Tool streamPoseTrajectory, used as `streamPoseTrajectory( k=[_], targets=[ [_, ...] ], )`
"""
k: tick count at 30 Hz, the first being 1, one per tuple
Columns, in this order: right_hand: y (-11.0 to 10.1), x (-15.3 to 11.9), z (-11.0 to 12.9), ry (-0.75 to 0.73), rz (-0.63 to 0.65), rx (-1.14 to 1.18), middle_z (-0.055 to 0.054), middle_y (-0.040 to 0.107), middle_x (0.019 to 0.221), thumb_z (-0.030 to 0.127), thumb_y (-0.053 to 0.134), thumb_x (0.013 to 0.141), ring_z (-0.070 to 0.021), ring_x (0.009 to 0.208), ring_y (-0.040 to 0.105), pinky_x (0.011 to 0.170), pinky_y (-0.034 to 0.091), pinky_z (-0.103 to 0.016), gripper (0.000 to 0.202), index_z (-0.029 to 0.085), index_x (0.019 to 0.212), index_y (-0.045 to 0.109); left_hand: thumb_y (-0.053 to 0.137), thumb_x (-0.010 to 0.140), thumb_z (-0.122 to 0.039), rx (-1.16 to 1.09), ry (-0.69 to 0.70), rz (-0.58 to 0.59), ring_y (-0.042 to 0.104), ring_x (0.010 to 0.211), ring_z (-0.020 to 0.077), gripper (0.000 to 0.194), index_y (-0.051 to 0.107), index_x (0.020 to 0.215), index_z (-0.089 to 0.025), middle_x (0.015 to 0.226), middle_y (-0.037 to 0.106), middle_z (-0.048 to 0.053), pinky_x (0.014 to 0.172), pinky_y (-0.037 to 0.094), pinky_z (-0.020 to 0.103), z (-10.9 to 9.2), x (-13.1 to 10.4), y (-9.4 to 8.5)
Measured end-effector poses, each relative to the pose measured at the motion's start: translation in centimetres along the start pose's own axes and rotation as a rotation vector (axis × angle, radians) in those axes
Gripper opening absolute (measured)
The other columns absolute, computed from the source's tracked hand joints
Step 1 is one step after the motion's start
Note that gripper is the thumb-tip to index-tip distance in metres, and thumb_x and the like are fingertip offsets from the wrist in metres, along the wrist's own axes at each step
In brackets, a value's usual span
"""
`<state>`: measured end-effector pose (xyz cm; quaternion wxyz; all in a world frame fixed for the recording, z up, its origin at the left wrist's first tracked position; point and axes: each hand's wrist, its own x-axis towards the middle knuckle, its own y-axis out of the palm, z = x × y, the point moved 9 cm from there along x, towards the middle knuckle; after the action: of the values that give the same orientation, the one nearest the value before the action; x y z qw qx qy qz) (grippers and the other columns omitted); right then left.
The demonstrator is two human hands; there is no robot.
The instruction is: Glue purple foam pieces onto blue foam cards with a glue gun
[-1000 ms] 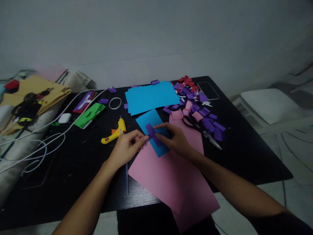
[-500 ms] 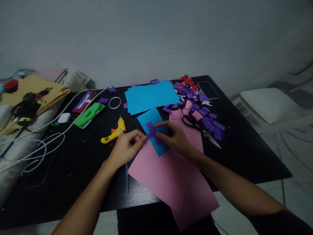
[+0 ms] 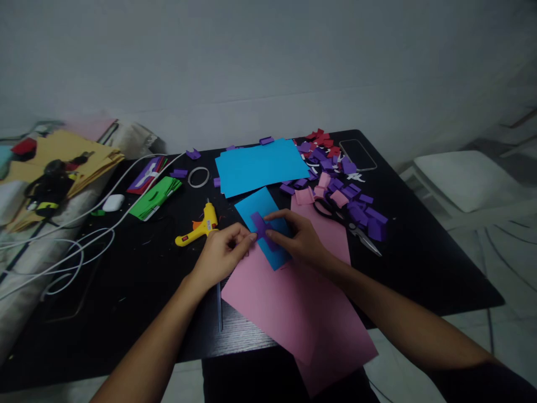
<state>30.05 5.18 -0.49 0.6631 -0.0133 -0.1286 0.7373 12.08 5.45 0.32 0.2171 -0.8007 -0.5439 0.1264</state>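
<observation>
A blue paper strip (image 3: pixel 260 202) lies slanted over pink paper sheets (image 3: pixel 293 305). Across its middle sits a cross-shaped purple paper piece (image 3: pixel 258 223). My left hand (image 3: pixel 223 249) is closed, thumb and index finger pinching the left end of this purple piece. From the other side my right hand (image 3: pixel 305 239) holds the purple piece against the blue strip, with thumb and index finger on it; its other fingers are curled and partly hidden. Left of my left hand rests a yellow glue gun (image 3: pixel 201 225), nozzle pointing away from me.
Blue sheets (image 3: pixel 262 168) are stacked behind my hands. To the right lie black-handled scissors (image 3: pixel 352 228), purple paper pieces (image 3: pixel 356 214), red scraps (image 3: pixel 321 137) and a phone (image 3: pixel 358 154). White cables (image 3: pixel 96 238), a green paper bundle (image 3: pixel 155 197) and a tape ring (image 3: pixel 198 177) occupy the left.
The left fingertips have shifted slightly right, closer to the blue strip. My right hand stays in nearly the same place on the purple piece. The whole view has moved slightly.
</observation>
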Motion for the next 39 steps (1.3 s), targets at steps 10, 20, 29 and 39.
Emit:
streamPoseTrajectory(
  k=[10, 20, 29, 39],
  targets=[
    [0.1, -0.1, 0.1, 0.012, 0.015, 0.017, -0.003, 0.079, 0.102, 0.034, 0.077, 0.085, -0.0225, 0.087, 0.072, 0.070, 0.054, -0.033, 0.028, 0.026, 0.112, 0.076, 0.074, 0.093, -0.058, 0.004, -0.065, -0.072, 0.057, 0.051, 0.0129, 0.045, 0.063, 0.071, -0.020, 0.057, 0.064, -0.002, 0.050, 0.040, 0.024, 0.8, 0.1, -0.5],
    [0.1, 0.0, -0.3, 0.021, 0.030, 0.028, -0.003, 0.076, 0.099, 0.036, 0.078, 0.084, -0.0228, 0.088, 0.068, 0.072, 0.051, -0.033, 0.030, 0.025, 0.112, 0.074, 0.073, 0.094, -0.056, -0.011, -0.046, -0.123, 0.059, 0.063, 0.0141, 0.037, 0.065, 0.086, -0.020, 0.071, 0.065, -0.001, 0.059, 0.043, 0.027, 1.1, 0.2, -0.6],
    [0.4, 0.0, -0.3, 0.023, 0.051, 0.034, 0.000, 0.069, 0.091, 0.035, 0.078, 0.084, -0.0182, 0.080, 0.060, 0.067, 0.044, -0.029, 0.022, 0.025, 0.102, 0.071, 0.087, 0.084, -0.042, -0.326, -0.033, -0.055, 0.074, 0.107, 0.0246, 0.063, 0.053, 0.134, -0.023, 0.121, 0.074, 0.010, 0.090, 0.060, 0.039, 0.9, 0.6, 0.1],
    [0.7, 0.0, 0.5, 0.034, 0.110, 0.056, 0.003, 0.062, 0.079, 0.038, 0.074, 0.089, -0.0144, 0.068, 0.052, 0.062, 0.040, -0.028, 0.021, 0.024, 0.105, 0.071, 0.091, 0.076, -0.040, -0.469, -0.172, -0.153, 0.066, 0.064, 0.0144, 0.073, 0.048, 0.131, -0.021, 0.078, 0.070, -0.005, 0.061, 0.054, 0.026, 1.7, 0.3, 0.4]
  ],
)
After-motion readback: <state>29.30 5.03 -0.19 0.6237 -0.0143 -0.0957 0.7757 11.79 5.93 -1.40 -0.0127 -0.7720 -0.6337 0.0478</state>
